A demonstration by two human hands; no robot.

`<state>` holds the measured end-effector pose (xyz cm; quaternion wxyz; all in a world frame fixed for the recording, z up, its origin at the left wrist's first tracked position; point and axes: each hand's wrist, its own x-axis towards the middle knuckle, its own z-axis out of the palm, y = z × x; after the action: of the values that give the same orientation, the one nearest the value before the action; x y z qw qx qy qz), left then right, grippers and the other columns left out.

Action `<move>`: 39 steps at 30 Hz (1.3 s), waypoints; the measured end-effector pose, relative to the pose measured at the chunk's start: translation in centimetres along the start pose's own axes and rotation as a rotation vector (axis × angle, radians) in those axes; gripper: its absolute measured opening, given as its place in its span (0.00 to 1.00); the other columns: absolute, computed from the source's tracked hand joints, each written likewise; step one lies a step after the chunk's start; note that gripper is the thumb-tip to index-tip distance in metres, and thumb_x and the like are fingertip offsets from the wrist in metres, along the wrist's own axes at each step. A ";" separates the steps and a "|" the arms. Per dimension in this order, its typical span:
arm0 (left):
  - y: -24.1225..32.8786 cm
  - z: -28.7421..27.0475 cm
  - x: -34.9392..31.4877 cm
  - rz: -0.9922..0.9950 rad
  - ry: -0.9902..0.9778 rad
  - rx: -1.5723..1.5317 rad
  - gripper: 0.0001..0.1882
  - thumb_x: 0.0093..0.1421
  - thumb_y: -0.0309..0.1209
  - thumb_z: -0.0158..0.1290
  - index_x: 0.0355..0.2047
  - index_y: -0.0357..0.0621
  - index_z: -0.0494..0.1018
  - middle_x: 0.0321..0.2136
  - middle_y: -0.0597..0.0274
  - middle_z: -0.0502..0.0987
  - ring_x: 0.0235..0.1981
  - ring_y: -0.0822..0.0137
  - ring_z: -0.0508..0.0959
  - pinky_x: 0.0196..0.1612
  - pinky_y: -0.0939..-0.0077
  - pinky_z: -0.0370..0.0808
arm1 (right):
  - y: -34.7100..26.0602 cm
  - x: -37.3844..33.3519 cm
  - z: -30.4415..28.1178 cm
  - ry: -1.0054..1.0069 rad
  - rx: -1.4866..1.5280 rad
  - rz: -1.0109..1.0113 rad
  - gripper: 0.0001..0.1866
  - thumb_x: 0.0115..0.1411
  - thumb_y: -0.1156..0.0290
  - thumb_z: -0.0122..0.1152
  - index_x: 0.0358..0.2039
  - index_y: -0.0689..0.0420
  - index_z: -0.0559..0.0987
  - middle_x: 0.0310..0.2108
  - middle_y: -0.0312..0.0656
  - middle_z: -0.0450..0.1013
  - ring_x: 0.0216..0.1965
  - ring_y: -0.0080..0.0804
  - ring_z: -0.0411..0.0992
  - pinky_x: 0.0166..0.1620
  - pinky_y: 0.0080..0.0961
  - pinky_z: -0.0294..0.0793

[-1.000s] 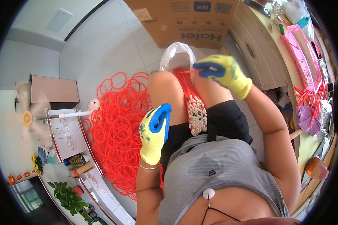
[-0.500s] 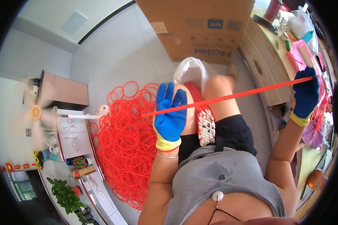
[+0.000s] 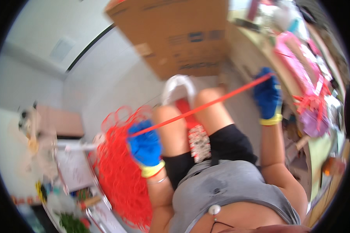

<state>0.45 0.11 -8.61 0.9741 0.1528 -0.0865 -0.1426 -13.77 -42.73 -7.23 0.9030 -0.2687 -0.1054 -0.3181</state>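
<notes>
The person sits with a red strap (image 3: pixel 200 108) drawn taut between both gloved hands, so the step in hand looks like pulling out a length of it. The left hand (image 3: pixel 144 146), in a blue glove with a yellow cuff, sits just left of the left knee; its fingers are curled and pressed around the strap's lower end. The right hand (image 3: pixel 266 97), gloved the same, is raised to the right of the right knee, beside the bench (image 3: pixel 319 155), fingers closed on the upper end, though blur hides the exact pinch.

The strap is a thin, flat, bright red band, running straight and slanted across both knees, rising from left to right. To the left of the left knee, on the floor, lies a large tangle of red loops (image 3: pixel 118 171) of the same material. Beyond the knees stand a white bag (image 3: pixel 177 86) and a cardboard box (image 3: pixel 175 35).

A next move would likely call for keeping the tension even and a firm grip at both ends.
</notes>
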 end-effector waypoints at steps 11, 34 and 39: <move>0.9 -1.5 0.0 -0.001 -0.087 0.072 0.22 0.70 0.40 0.50 0.62 0.51 0.71 0.56 0.59 0.78 0.60 0.52 0.75 0.68 0.48 0.66 | 3.1 2.0 2.3 -0.006 0.280 0.060 0.15 0.68 0.59 0.59 0.50 0.51 0.80 0.47 0.36 0.77 0.50 0.38 0.74 0.67 0.49 0.63; 2.0 13.9 -5.1 -0.334 -0.479 1.446 0.12 0.42 0.27 0.69 0.29 0.40 0.81 0.27 0.56 0.82 0.27 0.53 0.81 0.32 0.63 0.76 | 0.5 -1.2 14.9 -0.975 -1.019 0.451 0.11 0.56 0.68 0.67 0.39 0.58 0.84 0.41 0.46 0.81 0.38 0.49 0.79 0.43 0.38 0.79; 0.0 13.9 -5.7 -0.217 -0.642 1.775 0.10 0.46 0.26 0.67 0.31 0.44 0.81 0.27 0.59 0.81 0.27 0.53 0.80 0.32 0.61 0.75 | 3.3 -4.5 17.0 -1.199 -1.452 0.352 0.16 0.54 0.68 0.66 0.44 0.55 0.84 0.41 0.45 0.80 0.39 0.42 0.79 0.43 0.35 0.78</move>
<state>-7.89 -1.93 3.71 0.4135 0.7978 -0.4124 -0.1496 -15.51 -28.80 3.92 0.3467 -0.8932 -0.2852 0.0251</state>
